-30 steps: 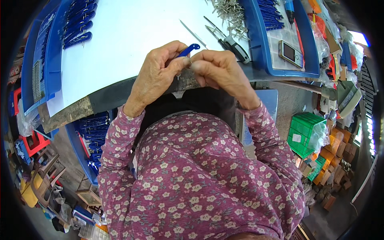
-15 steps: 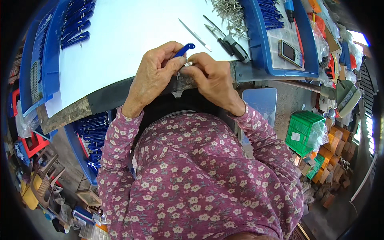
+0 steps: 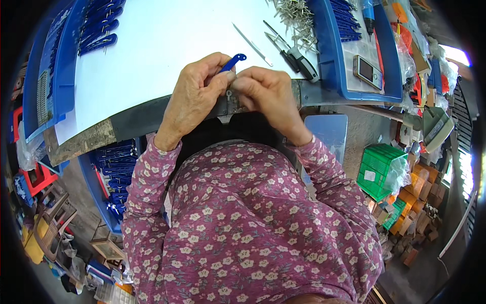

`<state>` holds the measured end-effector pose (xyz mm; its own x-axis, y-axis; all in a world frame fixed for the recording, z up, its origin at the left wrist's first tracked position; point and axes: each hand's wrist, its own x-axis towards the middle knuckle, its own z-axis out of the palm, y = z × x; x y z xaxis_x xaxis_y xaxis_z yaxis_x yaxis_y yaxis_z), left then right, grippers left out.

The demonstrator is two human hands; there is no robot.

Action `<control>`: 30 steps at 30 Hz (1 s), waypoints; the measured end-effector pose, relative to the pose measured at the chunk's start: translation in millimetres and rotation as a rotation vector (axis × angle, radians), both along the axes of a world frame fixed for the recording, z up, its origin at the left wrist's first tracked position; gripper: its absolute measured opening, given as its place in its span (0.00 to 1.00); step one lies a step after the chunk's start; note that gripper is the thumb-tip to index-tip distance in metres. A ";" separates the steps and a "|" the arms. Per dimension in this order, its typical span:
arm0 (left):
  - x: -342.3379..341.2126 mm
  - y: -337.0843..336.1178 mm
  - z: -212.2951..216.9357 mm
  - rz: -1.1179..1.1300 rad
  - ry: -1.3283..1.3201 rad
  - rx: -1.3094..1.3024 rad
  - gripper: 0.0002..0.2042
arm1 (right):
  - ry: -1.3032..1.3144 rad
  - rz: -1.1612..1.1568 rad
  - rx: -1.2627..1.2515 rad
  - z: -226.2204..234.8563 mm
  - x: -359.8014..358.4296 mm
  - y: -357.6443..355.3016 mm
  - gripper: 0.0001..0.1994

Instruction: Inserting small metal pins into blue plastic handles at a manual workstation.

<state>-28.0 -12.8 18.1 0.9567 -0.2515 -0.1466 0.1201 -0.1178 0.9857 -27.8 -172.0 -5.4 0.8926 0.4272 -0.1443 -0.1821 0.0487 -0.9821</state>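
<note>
My left hand (image 3: 193, 99) is closed over the front edge of the worktable, pinching a blue handle piece (image 3: 234, 61) between thumb and fingers. The curved end of the piece, with small holes in it, sticks out up and to the right. My right hand (image 3: 271, 91) is closed beside it, thumb and fingertips pressed together close to the left thumb. Whatever the right fingers hold is hidden. Beyond the hands, a thin silver blade (image 3: 253, 44) lies on the white table surface (image 3: 167, 45). Right of it lie slim pointed tools with a black and grey handle (image 3: 304, 65).
Small metal parts (image 3: 297, 23) are heaped at the far right. A blue tray (image 3: 349, 95) there holds blue handles and a mobile phone (image 3: 368, 72). Blue handles (image 3: 104, 43) are lined up at left beside another blue tray (image 3: 63, 96). A green crate (image 3: 377, 172) stands on the floor.
My right hand has shifted slightly, its fingers closing over the small metal bit that showed between the hands. The left hand keeps its hold on the blue handle piece.
</note>
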 end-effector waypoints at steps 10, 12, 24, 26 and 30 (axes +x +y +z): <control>-0.4 4.6 2.1 -0.030 -0.010 -0.064 0.06 | 0.383 0.173 0.192 13.4 13.4 -12.1 0.20; 0.0 4.1 10.4 -0.066 0.051 -0.110 0.06 | 0.682 0.309 0.506 2.6 15.1 -14.4 0.19; 6.0 7.9 4.2 -0.051 -0.003 -0.093 0.08 | 0.397 0.135 0.311 13.4 16.2 -7.1 0.15; 6.8 10.3 2.7 -0.061 0.018 -0.145 0.09 | 0.416 0.091 0.320 13.7 16.4 -6.6 0.15; 10.5 11.8 0.7 -0.025 0.068 -0.390 0.13 | 0.092 -0.040 0.058 22.4 17.7 -4.7 0.12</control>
